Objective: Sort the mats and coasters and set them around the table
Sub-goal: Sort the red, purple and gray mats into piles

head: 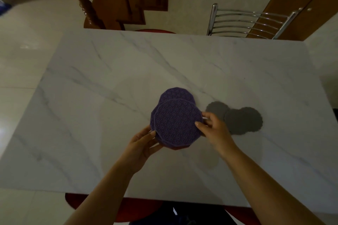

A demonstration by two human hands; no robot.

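L hand (141, 145) and R hand (213, 129) both pinch top purple mat (178, 124) by opposite edges, above marble table (91, 115). More purple mats (175, 94) fanned under/behind it. Two grey coasters (243, 120) overlapping, flat on table just beyond R hand.

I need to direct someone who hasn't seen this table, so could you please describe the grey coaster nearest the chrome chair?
On the white marble table, look right of the purple mats that both hands hold. Two flat grey discs lie there, overlapping. The grey coaster meant is the right-hand one, with a scalloped edge, lying partly over its neighbour and farther from the hands.
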